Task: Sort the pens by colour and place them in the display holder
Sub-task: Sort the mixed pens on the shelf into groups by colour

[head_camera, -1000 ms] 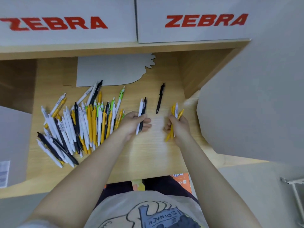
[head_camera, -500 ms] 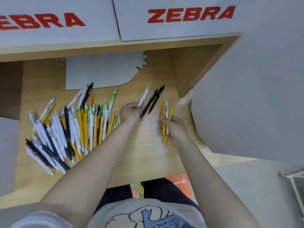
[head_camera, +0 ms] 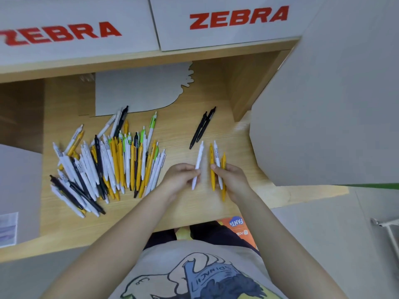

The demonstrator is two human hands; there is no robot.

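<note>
far left on the desk lies the pile of unsorted pens: white, yellow, black and a few with green tops, fanned out and overlapping, most with their long axes running roughly away from the person, the lower-left ones slanted. behind the pile a grey card lies flat against the back of the shelf.

next, the left hand pinches one white pen near its lower half, fingers curled round the barrel, the pen lifted and pointing away and slightly right. up and right of it, two black pens lie side by side on the desk, touching, apart from both hands, slanted the same way.

just right of the white pen, the right hand grips a small bunch: two yellow pens and one white, held upright-ish in a closed grip, long axes nearly parallel to the left hand's pen.

the coming move likely turns on that parallel: the white pen sits just beside the bunch, to its left, so a short rightward pass would hand it over, or it could go down as the start of a white group. the left hand is also the nearer one to the pile for the next pick. no display holder can be made out; the white boxes marked zebra stand above the shelf. sorting looks to be at an early stage.
</note>
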